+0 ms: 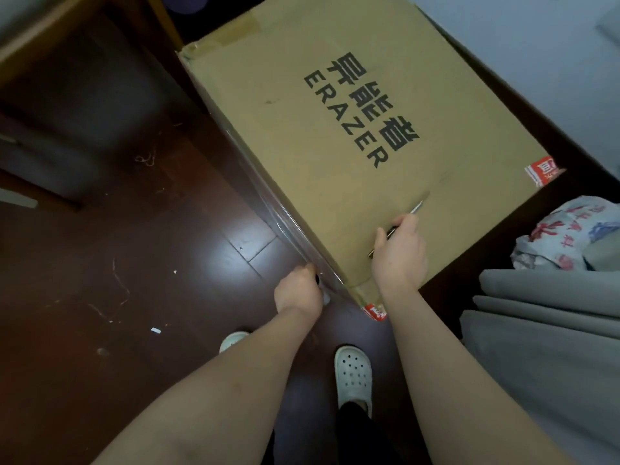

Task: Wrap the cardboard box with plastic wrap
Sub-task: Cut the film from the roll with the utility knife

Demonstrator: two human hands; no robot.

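Observation:
A large brown cardboard box (352, 112) with black "ERAZER" print stands on the dark floor in the head view. Shiny clear plastic wrap (278, 216) covers its left side face. My left hand (298, 292) is curled at the box's near left corner, gripping the plastic wrap or its roll; the hand hides what it holds. My right hand (401, 253) rests on the box's top near the front edge and grips a thin knife (414, 209), whose metal blade points away over the cardboard.
Dark wooden floor (134, 263) with scraps of string and paper spreads to the left. Grey folded fabric (543, 330) and a printed plastic bag (567, 233) lie at the right. My feet in white clogs (354, 374) stand close to the box. Dark furniture (67, 95) is at the far left.

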